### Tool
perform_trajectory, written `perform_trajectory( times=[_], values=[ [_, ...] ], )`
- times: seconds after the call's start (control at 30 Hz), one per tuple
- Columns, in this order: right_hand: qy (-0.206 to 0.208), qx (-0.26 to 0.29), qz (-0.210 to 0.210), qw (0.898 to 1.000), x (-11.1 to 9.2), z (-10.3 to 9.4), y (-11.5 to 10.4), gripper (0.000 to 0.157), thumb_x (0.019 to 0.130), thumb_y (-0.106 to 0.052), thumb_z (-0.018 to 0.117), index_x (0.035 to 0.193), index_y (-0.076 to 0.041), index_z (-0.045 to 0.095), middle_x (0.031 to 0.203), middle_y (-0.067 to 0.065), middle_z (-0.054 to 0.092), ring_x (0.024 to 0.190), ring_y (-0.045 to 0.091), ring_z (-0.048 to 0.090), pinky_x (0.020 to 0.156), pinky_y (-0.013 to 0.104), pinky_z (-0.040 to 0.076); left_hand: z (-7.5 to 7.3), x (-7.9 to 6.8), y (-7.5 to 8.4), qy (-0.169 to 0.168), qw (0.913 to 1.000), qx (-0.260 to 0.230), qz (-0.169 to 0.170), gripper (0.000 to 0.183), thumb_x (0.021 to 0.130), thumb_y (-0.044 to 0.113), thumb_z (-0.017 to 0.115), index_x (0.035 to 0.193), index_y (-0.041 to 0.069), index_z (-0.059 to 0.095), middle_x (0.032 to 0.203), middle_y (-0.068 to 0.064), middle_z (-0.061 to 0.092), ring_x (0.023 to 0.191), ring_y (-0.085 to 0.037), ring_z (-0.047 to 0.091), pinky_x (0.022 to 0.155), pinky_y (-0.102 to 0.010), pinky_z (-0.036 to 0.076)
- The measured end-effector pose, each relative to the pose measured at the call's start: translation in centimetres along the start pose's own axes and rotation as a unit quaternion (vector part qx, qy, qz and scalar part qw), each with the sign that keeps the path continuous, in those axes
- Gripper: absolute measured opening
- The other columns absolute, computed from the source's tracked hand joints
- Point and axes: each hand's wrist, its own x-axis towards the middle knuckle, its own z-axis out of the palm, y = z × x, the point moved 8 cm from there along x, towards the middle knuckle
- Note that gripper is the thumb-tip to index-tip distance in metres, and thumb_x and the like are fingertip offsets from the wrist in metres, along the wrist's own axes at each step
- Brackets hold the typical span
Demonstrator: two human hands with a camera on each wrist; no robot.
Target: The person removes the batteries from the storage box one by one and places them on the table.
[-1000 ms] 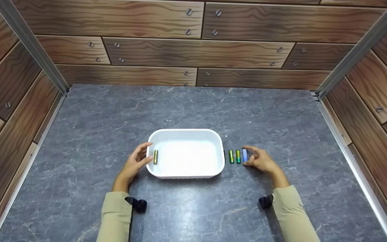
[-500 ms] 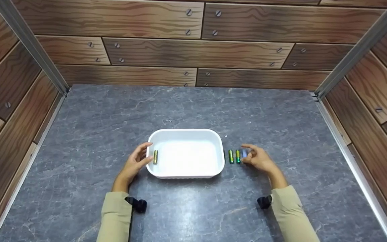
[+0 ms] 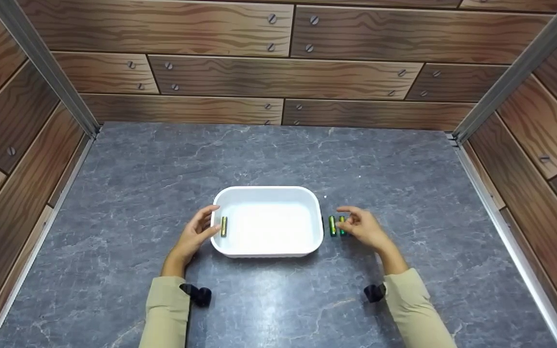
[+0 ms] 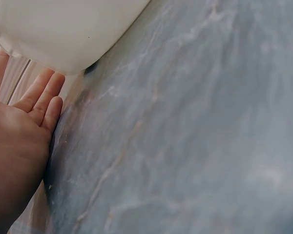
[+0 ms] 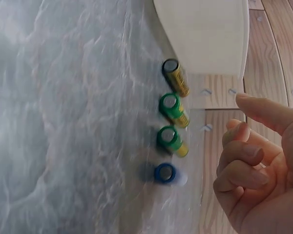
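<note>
A white rectangular tray (image 3: 273, 254) stands mid-table with one gold-and-dark battery (image 3: 224, 226) inside by its left wall. My left hand (image 3: 196, 232) rests at the tray's left side, thumb and index fingertips at the rim; in the left wrist view its other fingers lie straight against the outer wall. My right hand (image 3: 366, 229) hovers over the batteries right of the tray, holding nothing, thumb and index spread and the other fingers bent. Beneath it lie a gold-and-black battery (image 5: 176, 78), two green-and-yellow batteries (image 5: 174, 109) and a blue battery (image 5: 165, 173), which the hand hides in the head view.
The grey marbled table (image 3: 162, 159) spreads around the tray. Wood-patterned walls (image 3: 240, 72) with metal corner posts (image 3: 46, 72) enclose it at the back and sides. A small white speck (image 3: 325, 196) lies near the tray's right side.
My right hand has moved left from the blue battery, passing over the green-and-yellow ones, while the batteries stay in place. The left hand and tray have not moved.
</note>
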Motion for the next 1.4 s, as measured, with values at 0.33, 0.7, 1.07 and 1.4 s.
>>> perform_trajectory(
  times=[0.33, 0.7, 1.07, 1.4],
  values=[
    [-0.006, 0.002, -0.019, 1.0, 0.0, 1.2, -1.9, 0.044, 0.089, -0.008, 0.067, 0.127, 0.011, 0.055, 0.068, -0.004, 0.05, 0.055, 0.001, 0.039, 0.052, 0.017, 0.034, 0.0, 0.0, 0.0, 0.003, 0.9999, -0.008, 0.005, 0.053, 0.089, -0.001, 0.061, 0.139, 0.0, 0.043, 0.143, -0.023, 0.047, 0.128, -0.028, 0.049, 0.094, -0.017, 0.045],
    [-0.029, 0.011, -0.031, 0.999, -0.4, 2.6, -3.6, 0.04, 0.088, -0.008, 0.067, 0.125, 0.007, 0.058, 0.073, -0.002, 0.051, 0.056, 0.003, 0.04, 0.054, 0.018, 0.036, 0.0, -0.1, 0.0, 0.005, 1.0, -0.004, 0.004, 0.053, 0.089, -0.001, 0.061, 0.139, 0.0, 0.044, 0.143, -0.022, 0.047, 0.127, -0.026, 0.05, 0.094, -0.018, 0.044],
    [-0.055, 0.006, -0.086, 0.995, -0.4, 4.4, -5.7, 0.042, 0.085, -0.004, 0.069, 0.122, 0.012, 0.057, 0.073, 0.005, 0.055, 0.054, -0.001, 0.04, 0.052, 0.015, 0.035, -0.1, 0.0, 0.0, 0.008, 0.9998, 0.018, 0.003, 0.053, 0.089, 0.002, 0.063, 0.138, 0.001, 0.045, 0.141, -0.022, 0.048, 0.126, -0.025, 0.051, 0.098, -0.019, 0.041],
    [-0.034, -0.054, -0.106, 0.992, -0.1, 5.9, -7.3, 0.038, 0.081, -0.007, 0.074, 0.116, 0.005, 0.063, 0.068, 0.009, 0.057, 0.054, 0.0, 0.039, 0.052, 0.016, 0.033, -0.2, 0.0, 0.0, -0.007, 0.9999, -0.004, -0.013, 0.055, 0.089, 0.0, 0.062, 0.14, 0.002, 0.043, 0.141, -0.022, 0.049, 0.125, -0.022, 0.051, 0.097, -0.017, 0.043]
  ],
)
